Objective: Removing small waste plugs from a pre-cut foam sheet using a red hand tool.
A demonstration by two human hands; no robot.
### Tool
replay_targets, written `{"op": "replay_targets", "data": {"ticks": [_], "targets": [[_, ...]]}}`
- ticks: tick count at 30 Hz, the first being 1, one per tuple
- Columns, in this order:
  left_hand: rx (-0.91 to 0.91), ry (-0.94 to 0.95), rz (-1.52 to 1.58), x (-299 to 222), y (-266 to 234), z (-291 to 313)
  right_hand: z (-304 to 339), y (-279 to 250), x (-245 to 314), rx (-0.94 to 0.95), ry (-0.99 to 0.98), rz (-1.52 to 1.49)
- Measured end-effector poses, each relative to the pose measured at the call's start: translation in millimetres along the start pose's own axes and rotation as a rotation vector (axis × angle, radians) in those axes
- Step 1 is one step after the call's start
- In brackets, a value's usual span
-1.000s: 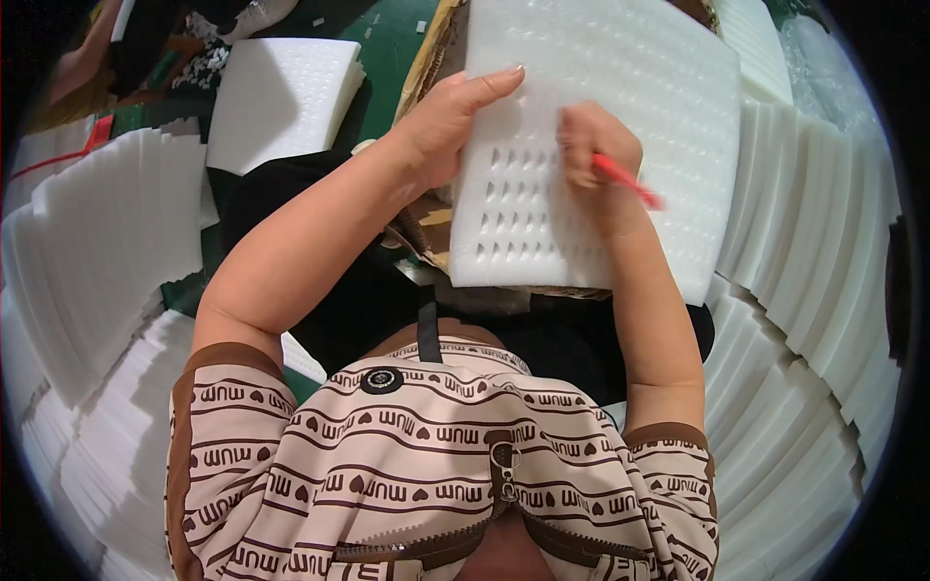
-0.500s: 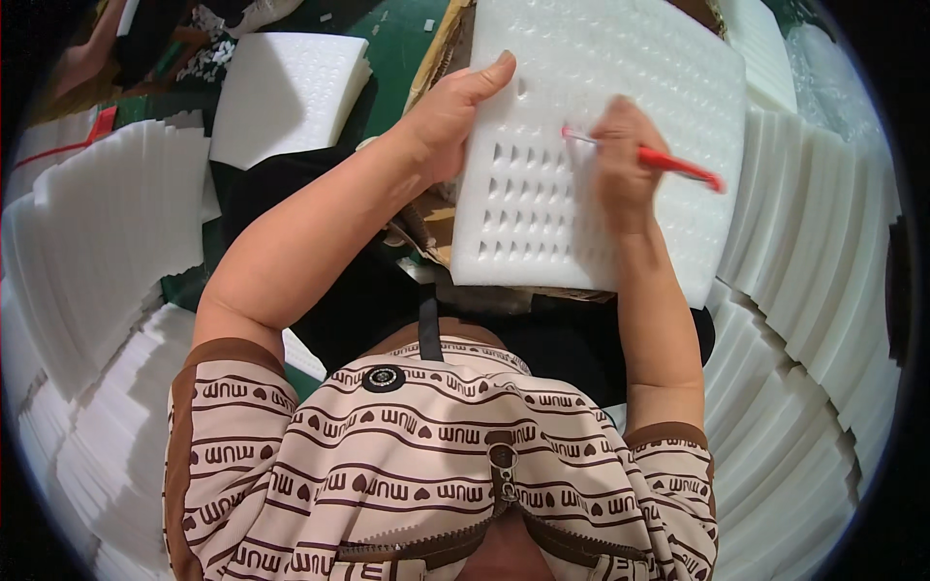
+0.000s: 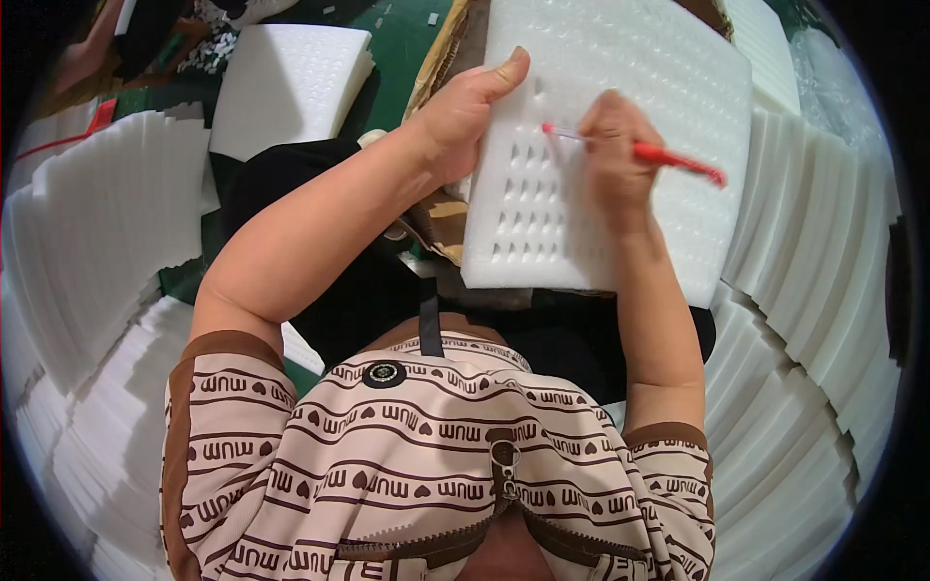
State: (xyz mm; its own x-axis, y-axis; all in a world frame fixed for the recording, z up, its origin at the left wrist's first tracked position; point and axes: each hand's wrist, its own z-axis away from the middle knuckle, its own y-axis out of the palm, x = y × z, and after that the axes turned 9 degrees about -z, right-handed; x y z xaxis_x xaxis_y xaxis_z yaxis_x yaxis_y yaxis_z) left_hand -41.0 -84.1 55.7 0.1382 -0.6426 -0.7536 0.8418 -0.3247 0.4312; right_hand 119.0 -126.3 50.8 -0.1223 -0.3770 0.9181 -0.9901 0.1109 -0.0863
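Two hands were at the sheet point(image 3: 678, 102), which lay over the box point(image 3: 443, 60) before the person's lap, the box apparently propping it. The left hand point(image 3: 460, 121) clasped its left edge, thumb on top, other fingers out of sight, seemingly to steady it. The right hand point(image 3: 620, 145) was curled tightly round the red tool point(image 3: 673, 158), probably for firm control, the tip pointing left near the holes point(image 3: 528, 187); contact could not be told. Foam stacks point(image 3: 116, 203) flanked both sides, perhaps for easy reach.
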Motion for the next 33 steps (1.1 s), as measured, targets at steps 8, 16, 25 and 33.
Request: {"op": "replay_targets", "data": {"ticks": [8, 16, 25, 33], "targets": [[-0.001, 0.015, 0.016, 3.6, -2.6, -0.9, -0.8, 8.4, 4.7, 0.007, 0.026, 0.022], [0.021, 0.066, -0.012, 3.8, 2.0, 1.9, 1.3, 15.1, -0.2, 0.205, -0.075, 0.413], [0.074, 0.072, -0.089, 10.2, -3.7, -3.1, 4.3, 20.7, 0.0, 0.08, -0.231, 0.262], [-0.013, 0.089, -0.117, 3.8, -4.8, -1.4, 9.3, -32.3, 12.3, -0.235, -0.034, -0.14]]}}
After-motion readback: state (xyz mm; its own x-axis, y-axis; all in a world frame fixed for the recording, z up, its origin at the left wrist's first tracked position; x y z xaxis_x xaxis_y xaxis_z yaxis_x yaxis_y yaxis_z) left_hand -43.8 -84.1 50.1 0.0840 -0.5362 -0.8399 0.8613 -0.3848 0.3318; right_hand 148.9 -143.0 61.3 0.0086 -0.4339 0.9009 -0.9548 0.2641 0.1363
